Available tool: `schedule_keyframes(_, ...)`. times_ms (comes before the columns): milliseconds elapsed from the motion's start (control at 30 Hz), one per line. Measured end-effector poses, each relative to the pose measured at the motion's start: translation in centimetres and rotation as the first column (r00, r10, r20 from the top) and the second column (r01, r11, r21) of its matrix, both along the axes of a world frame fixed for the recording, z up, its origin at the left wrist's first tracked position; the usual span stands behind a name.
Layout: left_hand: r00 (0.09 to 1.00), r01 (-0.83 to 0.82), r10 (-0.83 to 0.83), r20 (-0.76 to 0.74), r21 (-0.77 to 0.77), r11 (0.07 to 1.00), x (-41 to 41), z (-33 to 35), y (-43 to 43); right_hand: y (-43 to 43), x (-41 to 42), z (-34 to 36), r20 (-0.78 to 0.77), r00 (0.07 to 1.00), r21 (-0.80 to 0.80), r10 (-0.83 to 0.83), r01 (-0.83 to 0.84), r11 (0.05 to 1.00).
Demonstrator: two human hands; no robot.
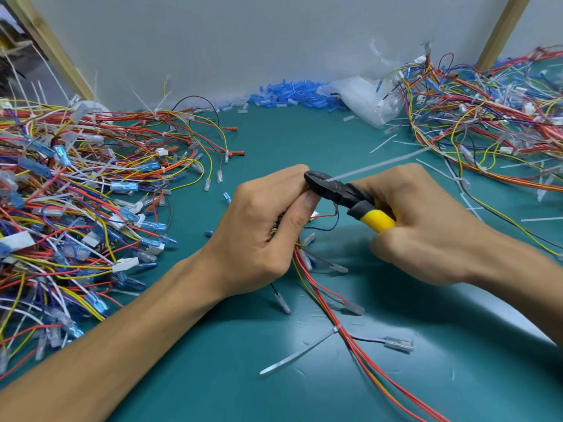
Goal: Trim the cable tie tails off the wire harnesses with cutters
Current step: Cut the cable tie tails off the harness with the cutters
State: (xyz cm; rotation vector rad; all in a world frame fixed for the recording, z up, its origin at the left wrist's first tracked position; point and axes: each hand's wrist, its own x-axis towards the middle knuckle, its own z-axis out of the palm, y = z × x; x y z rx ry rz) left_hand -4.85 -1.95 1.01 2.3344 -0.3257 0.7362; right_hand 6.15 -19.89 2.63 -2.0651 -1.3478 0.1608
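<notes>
The wire harness (338, 332) is pinched in the left grip (262, 229), and its wires trail below this grip on the bench (213, 385). The cutters (332, 188) are held in the right grip (426, 226), which is curled round the yellow handles. The jaws are set on the cable tie tail (382, 163), just beside the left grip.
</notes>
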Motion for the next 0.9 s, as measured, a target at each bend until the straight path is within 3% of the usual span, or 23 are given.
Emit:
schedule_keyframes(400,1.0,0.009,-0.009,-0.01,-0.007,1.0,0.2,-0.1,0.0,0.3,0.9,-0.2,0.17,0.984,-0.034,-0.048,0.054,0.998)
schedule_keyframes(733,1.0,0.01,-0.01,0.02,-0.01,1.0,0.2,-0.3,0.0,0.2,-0.1,0.0,0.066,0.994,-0.042,-0.082,0.085,0.996)
schedule_keyframes(900,0.999,-0.006,0.007,0.048,-0.024,1.0,0.2,-0.4,0.1,0.4,-0.1,-0.2,0.093,0.992,-0.003,-0.087,0.087,0.996)
